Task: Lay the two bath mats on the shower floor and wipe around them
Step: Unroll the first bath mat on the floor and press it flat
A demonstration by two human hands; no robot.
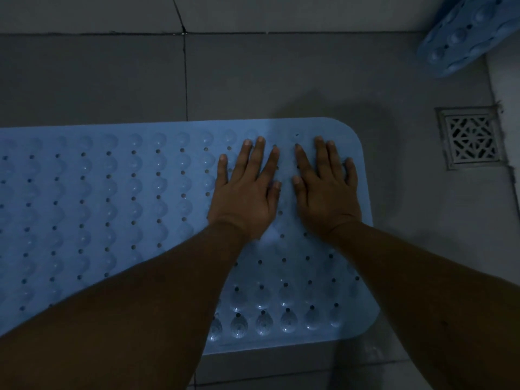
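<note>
Two flat hands on a blue bath mat (112,206) laid on the grey shower floor (309,85).
Left hand (247,192) and right hand (326,192) press side by side, fingers straight, near the mat's right end; beyond that end lies the floor drain (470,137), with a second blue mat (461,35) farther past it.

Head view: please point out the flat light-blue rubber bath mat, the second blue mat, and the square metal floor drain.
flat light-blue rubber bath mat (112,192), head view, bare dimpled surface
second blue mat (461,35), head view, its underside
square metal floor drain (471,137), head view, grate centre
</note>
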